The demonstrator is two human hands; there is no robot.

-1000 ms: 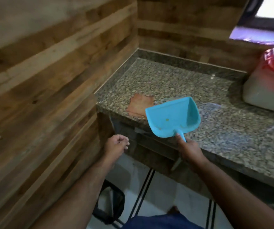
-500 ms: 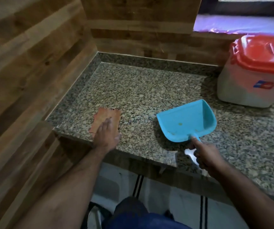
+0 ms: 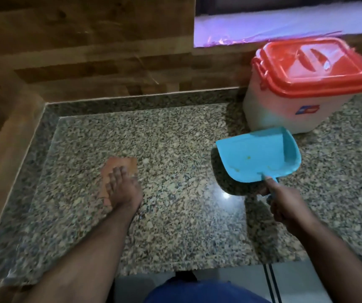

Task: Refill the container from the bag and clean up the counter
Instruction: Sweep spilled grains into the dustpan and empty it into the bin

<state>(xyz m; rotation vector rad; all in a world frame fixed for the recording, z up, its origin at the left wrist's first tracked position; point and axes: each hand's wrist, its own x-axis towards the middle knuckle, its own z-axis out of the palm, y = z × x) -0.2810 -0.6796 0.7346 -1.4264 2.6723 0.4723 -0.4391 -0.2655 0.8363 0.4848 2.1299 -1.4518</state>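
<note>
The container (image 3: 302, 88) stood at the back right of the surface (image 3: 175, 226) with its red lid (image 3: 315, 64) shut, so the refill looked finished; no bag was in view. Cleanup seemed under way: the left hand (image 3: 122, 189) lay flat on an orange cloth (image 3: 130, 166), fingers (image 3: 115, 177) pressed together, while the right hand (image 3: 285, 206) gripped the handle of a blue dustpan (image 3: 256, 160), fingers curled round it, a few yellowish specks inside the pan. Wiping and emptying the pan probably remained. The speckled granite sat in a corner of wood-panelled wall (image 3: 88, 51), dimly lit, a bright window ledge (image 3: 285, 25) behind.
</note>
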